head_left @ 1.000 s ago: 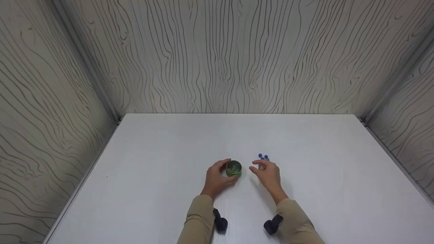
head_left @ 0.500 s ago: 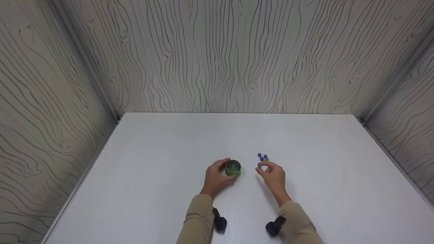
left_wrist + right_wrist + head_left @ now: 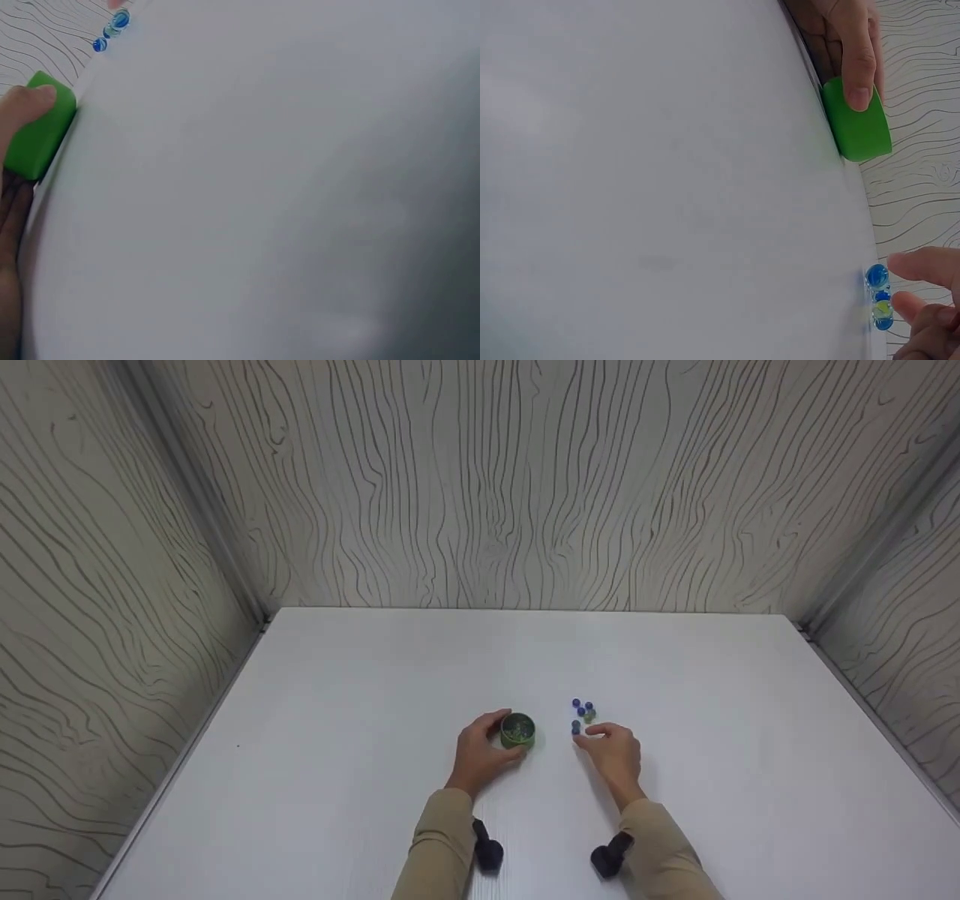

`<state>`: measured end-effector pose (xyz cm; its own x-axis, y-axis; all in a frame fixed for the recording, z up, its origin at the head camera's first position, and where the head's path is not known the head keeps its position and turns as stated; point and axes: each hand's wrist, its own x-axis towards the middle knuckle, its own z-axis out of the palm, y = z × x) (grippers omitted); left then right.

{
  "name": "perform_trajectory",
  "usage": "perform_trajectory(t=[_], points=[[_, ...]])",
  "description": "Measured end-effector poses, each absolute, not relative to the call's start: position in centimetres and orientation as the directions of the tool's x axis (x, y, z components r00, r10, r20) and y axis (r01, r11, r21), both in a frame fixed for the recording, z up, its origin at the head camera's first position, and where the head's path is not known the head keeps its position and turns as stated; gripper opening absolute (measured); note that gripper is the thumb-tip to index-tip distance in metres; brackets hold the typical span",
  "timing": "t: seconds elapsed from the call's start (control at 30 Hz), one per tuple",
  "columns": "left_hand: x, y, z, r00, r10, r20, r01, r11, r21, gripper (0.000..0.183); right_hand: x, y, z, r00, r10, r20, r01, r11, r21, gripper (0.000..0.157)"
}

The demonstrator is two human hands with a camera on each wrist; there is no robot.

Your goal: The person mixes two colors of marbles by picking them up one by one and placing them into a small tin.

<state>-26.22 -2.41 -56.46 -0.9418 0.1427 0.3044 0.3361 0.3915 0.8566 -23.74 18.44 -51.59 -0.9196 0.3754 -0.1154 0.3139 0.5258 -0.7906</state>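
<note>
My left hand (image 3: 480,750) grips a small green cup (image 3: 517,741) from its left side, the thumb at the near side and fingers at the far side. Clear, shiny pieces, likely glass marbles, lie inside the cup in the head view. Right of the cup, two blue glass marbles (image 3: 576,727) sit at the fingertips of my right hand (image 3: 616,751). In the right wrist view that hand's thumb and a finger are apart, beside a blue marble (image 3: 877,275), with nothing visibly pinched. The green cup (image 3: 43,131) also shows under the left thumb in the left wrist view.
Just beyond the right hand lies a loose cluster of several blue and greenish marbles (image 3: 585,709). All stand on a white tabletop (image 3: 360,682), bounded by wood-grain panels (image 3: 480,495) at the back and sides. Black wrist cameras (image 3: 489,855) hang from both sleeves.
My right hand has shifted right and slightly nearer, away from the cup, uncovering the two blue marbles and more of the cluster. My left hand and the cup have stayed in place.
</note>
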Motion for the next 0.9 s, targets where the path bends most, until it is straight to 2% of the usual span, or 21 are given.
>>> perform_trajectory(t=[0.4, 0.9], points=[[-26.1, -2.4, -56.7, -0.947, 0.127, 0.295, 0.321, 0.418, 0.850, 0.061, -24.3, 18.0, -51.5, -0.905, 0.371, -0.206, 0.373, 0.463, -0.804, 0.026], [-26.3, -2.4, -56.6, -0.940, 0.139, 0.310, 0.340, 0.397, 0.853, 0.061, -25.0, 18.0, -51.6, -0.906, 0.377, -0.192, 0.370, 0.484, -0.793, 0.026]])
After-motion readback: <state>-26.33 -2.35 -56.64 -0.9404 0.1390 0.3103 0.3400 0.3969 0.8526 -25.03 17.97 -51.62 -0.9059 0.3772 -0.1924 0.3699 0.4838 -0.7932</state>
